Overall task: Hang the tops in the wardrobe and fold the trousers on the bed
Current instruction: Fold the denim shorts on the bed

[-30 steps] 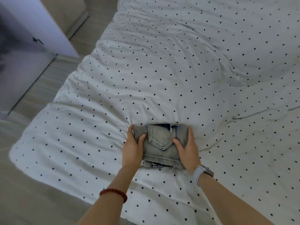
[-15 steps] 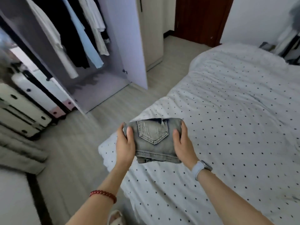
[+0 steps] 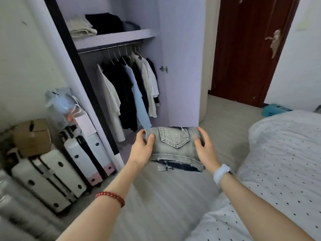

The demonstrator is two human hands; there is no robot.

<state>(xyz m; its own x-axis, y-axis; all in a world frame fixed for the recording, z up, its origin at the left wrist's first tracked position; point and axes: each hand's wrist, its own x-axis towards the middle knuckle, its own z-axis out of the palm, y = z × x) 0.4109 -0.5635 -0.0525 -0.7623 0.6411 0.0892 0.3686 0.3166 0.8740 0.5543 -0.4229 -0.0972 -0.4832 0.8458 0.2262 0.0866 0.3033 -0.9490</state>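
denim: folded jeans [image 3: 175,146] sit between your two hands, held in the air over the floor, off the bed [image 3: 284,153]
progress: tops [image 3: 132,94] hang on the wardrobe [image 3: 180,66] rail, trousers look folded (seems near done)
left: stowing the bundle, i'd judge
left hand [image 3: 141,150]: fingers curled round the left edge, thumb on top
right hand [image 3: 205,150]: same grip on the right edge, fingers close together

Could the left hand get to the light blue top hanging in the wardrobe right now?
Probably not yet: the left hand and right hand both grip the folded jeans, so neither is free. The blue top hangs unblocked in the open wardrobe.
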